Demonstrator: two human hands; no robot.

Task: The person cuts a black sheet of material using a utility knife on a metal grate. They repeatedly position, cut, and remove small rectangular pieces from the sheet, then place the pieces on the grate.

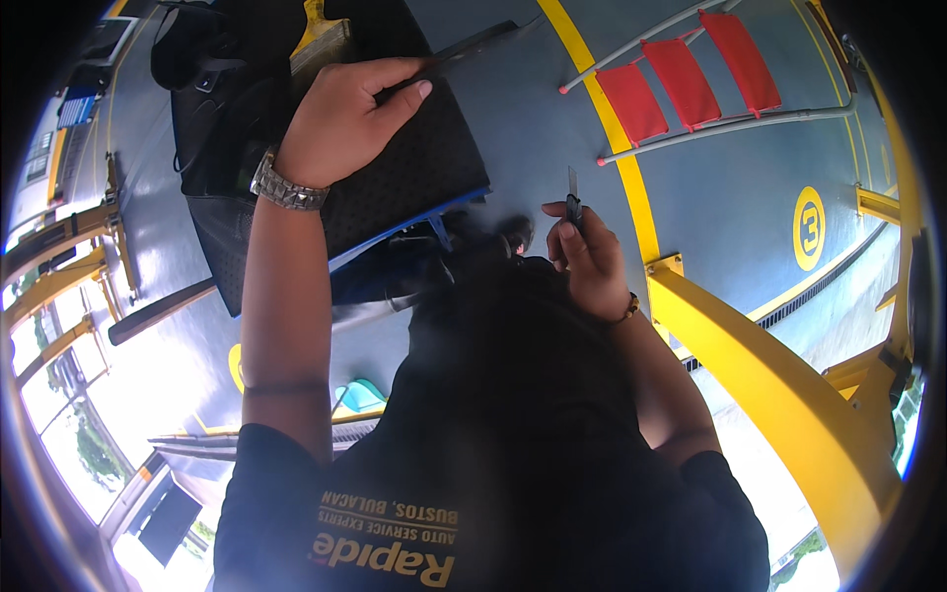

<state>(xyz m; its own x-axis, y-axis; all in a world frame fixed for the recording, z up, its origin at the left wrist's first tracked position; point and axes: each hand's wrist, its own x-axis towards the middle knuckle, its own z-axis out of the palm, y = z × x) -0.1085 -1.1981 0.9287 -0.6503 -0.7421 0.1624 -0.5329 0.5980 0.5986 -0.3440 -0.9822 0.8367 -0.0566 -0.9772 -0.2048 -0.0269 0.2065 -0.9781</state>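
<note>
At the left, a black table [395,183] is seen, a brush [323,44] lying toward its far side. Over it the left hand [340,113] is held, thumb and forefinger apparently closed on the near end of a dark strip [478,46]; what the strip is cannot be told. It juts past the table's edge, over the floor. Farther right and nearer the body, a knife [573,192] is gripped in the right hand [592,259], blade bared and pointed away. Rightmost, a red-banded rack [681,87] and a yellow beam [760,340] are seen, both clear of the hands. For good handling, the strip should be kept steady, the blade well apart from the left fingers, and any cut directed away from the body.
</note>
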